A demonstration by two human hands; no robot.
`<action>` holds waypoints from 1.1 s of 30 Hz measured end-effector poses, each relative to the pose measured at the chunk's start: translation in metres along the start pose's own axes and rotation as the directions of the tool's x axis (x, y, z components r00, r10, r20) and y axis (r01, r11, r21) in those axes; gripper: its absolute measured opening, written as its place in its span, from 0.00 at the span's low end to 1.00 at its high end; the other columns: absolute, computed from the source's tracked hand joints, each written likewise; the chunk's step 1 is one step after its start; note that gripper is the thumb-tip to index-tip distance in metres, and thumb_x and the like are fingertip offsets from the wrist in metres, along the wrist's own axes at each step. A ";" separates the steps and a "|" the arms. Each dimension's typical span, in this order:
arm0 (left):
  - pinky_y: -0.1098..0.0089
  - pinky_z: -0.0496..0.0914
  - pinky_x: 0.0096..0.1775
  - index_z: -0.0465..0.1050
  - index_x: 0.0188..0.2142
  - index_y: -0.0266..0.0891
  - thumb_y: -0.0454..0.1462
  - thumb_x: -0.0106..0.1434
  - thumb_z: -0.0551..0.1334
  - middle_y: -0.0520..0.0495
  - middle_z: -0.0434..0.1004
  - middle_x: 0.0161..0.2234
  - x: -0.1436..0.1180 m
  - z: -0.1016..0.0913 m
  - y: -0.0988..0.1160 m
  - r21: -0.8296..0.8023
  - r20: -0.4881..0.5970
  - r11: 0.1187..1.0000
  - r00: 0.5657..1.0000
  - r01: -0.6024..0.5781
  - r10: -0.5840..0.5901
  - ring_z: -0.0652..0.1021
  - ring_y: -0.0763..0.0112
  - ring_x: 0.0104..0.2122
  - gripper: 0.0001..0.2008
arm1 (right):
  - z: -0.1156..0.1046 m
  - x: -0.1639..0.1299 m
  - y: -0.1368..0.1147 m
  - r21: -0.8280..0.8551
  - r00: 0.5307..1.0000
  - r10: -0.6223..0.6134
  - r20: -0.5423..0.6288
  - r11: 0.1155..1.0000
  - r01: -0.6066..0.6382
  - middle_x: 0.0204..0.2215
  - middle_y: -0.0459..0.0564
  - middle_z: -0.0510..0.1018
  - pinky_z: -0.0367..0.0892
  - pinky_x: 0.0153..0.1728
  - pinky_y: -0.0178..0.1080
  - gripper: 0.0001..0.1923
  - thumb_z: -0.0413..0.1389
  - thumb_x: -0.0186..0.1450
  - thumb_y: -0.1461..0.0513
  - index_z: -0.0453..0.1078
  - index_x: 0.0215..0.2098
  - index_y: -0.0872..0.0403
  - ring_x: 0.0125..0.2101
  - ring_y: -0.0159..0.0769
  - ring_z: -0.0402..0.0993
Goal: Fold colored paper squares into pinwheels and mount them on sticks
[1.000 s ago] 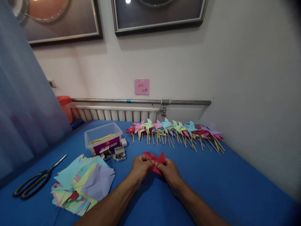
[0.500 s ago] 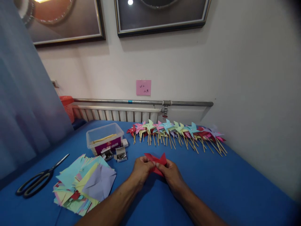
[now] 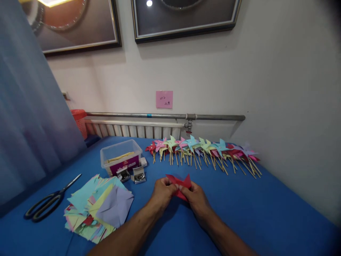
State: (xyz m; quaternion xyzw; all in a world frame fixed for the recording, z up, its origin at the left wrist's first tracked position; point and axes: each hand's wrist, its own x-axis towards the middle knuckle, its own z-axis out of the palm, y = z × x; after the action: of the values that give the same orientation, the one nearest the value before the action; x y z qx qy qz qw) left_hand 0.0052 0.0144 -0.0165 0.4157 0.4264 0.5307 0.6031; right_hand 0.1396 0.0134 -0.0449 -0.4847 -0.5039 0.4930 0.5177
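Both hands, left [image 3: 163, 191] and right [image 3: 194, 196], pinch a red paper [image 3: 179, 183] mid-table [image 3: 239, 209], apparently gathering its points centrally for folding.

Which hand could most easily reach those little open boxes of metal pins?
Probably the left hand: the small open boxes of metal pins lie on its side. Both hands pinch the red folded paper.

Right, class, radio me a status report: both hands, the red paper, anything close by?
Left hand and right hand both pinching red paper. Paper half folded, above blue cloth. Staple boxes nearby, not touching.
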 end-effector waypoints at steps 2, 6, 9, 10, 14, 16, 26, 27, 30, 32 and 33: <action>0.74 0.58 0.24 0.72 0.20 0.35 0.36 0.41 0.69 0.52 0.70 0.17 0.000 0.000 0.000 0.014 -0.028 1.000 1.000 0.005 -0.004 0.65 0.78 0.18 0.08 | 0.001 -0.001 -0.002 0.026 1.000 0.003 -0.002 1.000 -0.003 0.27 0.49 0.81 0.70 0.34 0.41 0.18 0.65 0.53 0.50 0.77 0.34 0.55 0.29 0.42 0.76; 0.74 0.58 0.24 0.71 0.20 0.35 0.34 0.41 0.68 0.52 0.69 0.17 0.000 0.000 0.003 0.034 -0.045 0.999 0.999 0.012 -0.011 0.65 0.78 0.18 0.07 | 0.003 -0.006 -0.012 0.079 1.000 0.016 -0.001 0.997 -0.016 0.27 0.48 0.81 0.69 0.32 0.39 0.17 0.65 0.53 0.52 0.77 0.34 0.55 0.28 0.40 0.75; 0.73 0.57 0.24 0.71 0.20 0.35 0.33 0.42 0.68 0.52 0.69 0.18 -0.001 0.000 0.006 0.063 -0.057 0.998 0.998 0.021 -0.017 0.65 0.78 0.18 0.06 | 0.002 -0.009 -0.015 0.058 1.000 0.019 -0.008 0.998 -0.019 0.26 0.48 0.81 0.68 0.30 0.38 0.16 0.65 0.53 0.52 0.77 0.33 0.55 0.27 0.39 0.74; 0.73 0.57 0.24 0.71 0.20 0.35 0.33 0.42 0.68 0.52 0.69 0.17 -0.002 0.001 0.006 0.072 -0.062 0.997 0.998 0.024 -0.020 0.64 0.78 0.17 0.06 | 0.002 -0.009 -0.014 0.048 1.000 0.019 -0.010 0.999 -0.019 0.26 0.48 0.80 0.68 0.30 0.38 0.17 0.65 0.53 0.51 0.76 0.33 0.55 0.27 0.39 0.74; 0.73 0.56 0.22 0.69 0.18 0.37 0.33 0.43 0.68 0.54 0.67 0.15 -0.003 0.002 0.005 0.107 -0.071 0.994 0.997 0.031 -0.023 0.62 0.78 0.16 0.08 | 0.001 -0.004 -0.007 0.053 0.999 0.036 0.002 0.998 -0.036 0.26 0.48 0.80 0.68 0.32 0.40 0.20 0.67 0.51 0.50 0.76 0.34 0.56 0.27 0.40 0.74; 0.73 0.56 0.22 0.67 0.18 0.38 0.34 0.43 0.69 0.54 0.66 0.15 -0.002 0.001 0.006 0.134 -0.082 0.990 0.996 0.049 -0.038 0.62 0.78 0.16 0.09 | 0.000 -0.003 -0.006 0.068 0.999 0.045 0.007 0.997 -0.045 0.26 0.49 0.80 0.68 0.32 0.40 0.21 0.67 0.50 0.50 0.76 0.34 0.56 0.28 0.40 0.74; 0.70 0.64 0.34 0.77 0.31 0.39 0.42 0.62 0.58 0.47 0.79 0.27 0.020 -0.071 0.072 0.869 -0.194 0.490 0.857 -0.076 0.477 0.77 0.66 0.31 0.12 | 0.000 -0.004 -0.012 0.221 0.995 0.085 -0.050 0.973 -0.072 0.25 0.46 0.80 0.65 0.29 0.37 0.14 0.66 0.51 0.55 0.76 0.31 0.55 0.24 0.35 0.72; 0.69 0.66 0.37 0.78 0.33 0.40 0.40 0.63 0.57 0.45 0.80 0.30 0.021 -0.079 0.078 0.928 -0.182 0.372 0.866 -0.005 0.465 0.78 0.64 0.34 0.12 | 0.000 -0.005 -0.012 0.232 0.994 0.084 -0.065 0.970 -0.067 0.24 0.46 0.79 0.64 0.28 0.36 0.13 0.66 0.52 0.55 0.76 0.31 0.55 0.24 0.34 0.71; 0.64 0.68 0.40 0.79 0.36 0.39 0.38 0.64 0.54 0.38 0.82 0.36 0.022 -0.095 0.085 0.991 -0.127 0.009 0.928 0.132 0.350 0.80 0.56 0.39 0.14 | 0.000 -0.005 -0.012 0.271 0.993 0.089 -0.083 0.961 -0.064 0.23 0.45 0.79 0.64 0.27 0.36 0.12 0.66 0.52 0.56 0.76 0.30 0.56 0.23 0.33 0.70; 0.61 0.70 0.40 0.80 0.37 0.38 0.37 0.63 0.53 0.34 0.82 0.38 0.022 -0.100 0.085 0.978 -0.099 -0.150 0.959 0.143 0.266 0.81 0.52 0.40 0.15 | 0.000 -0.005 -0.012 0.296 0.993 0.088 -0.078 0.953 -0.061 0.24 0.46 0.79 0.65 0.28 0.36 0.12 0.67 0.52 0.56 0.76 0.31 0.56 0.24 0.34 0.71; 0.60 0.71 0.41 0.80 0.37 0.37 0.37 0.63 0.53 0.33 0.82 0.39 0.022 -0.101 0.084 0.971 -0.087 -0.196 0.969 0.134 0.231 0.81 0.51 0.41 0.15 | 0.000 -0.005 -0.012 0.298 0.993 0.091 -0.075 0.952 -0.064 0.24 0.46 0.80 0.65 0.28 0.36 0.13 0.67 0.52 0.56 0.76 0.31 0.56 0.24 0.34 0.71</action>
State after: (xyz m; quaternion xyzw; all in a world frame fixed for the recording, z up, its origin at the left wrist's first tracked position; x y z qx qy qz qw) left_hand -0.1140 0.0487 0.0323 0.6788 0.7304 0.0741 -0.0166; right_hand 0.1400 0.0079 -0.0329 -0.4425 -0.3819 0.5609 0.5863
